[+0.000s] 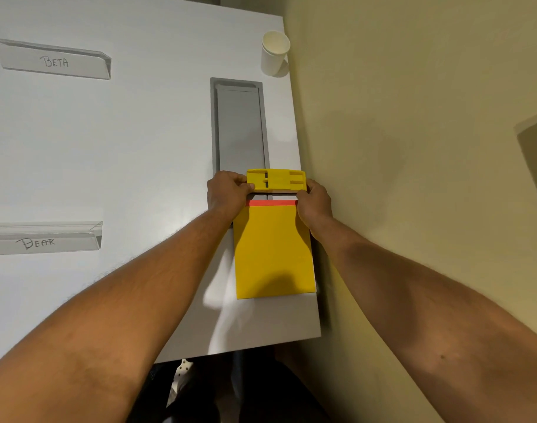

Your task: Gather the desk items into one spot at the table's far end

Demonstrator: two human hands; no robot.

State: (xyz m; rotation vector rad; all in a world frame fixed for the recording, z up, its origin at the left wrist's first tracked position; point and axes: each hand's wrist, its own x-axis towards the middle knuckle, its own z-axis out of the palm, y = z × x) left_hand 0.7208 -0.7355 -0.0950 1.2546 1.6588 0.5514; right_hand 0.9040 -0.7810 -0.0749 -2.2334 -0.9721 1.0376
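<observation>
far name stand (55, 61): "BETA" | near name stand (39, 242): "DEAR" or "BEAR", first letter unclear

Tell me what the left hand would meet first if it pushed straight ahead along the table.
Likely nothing soon: ahead of the left hand lies only the flush grey panel. The paper cup stands farther right.
</observation>
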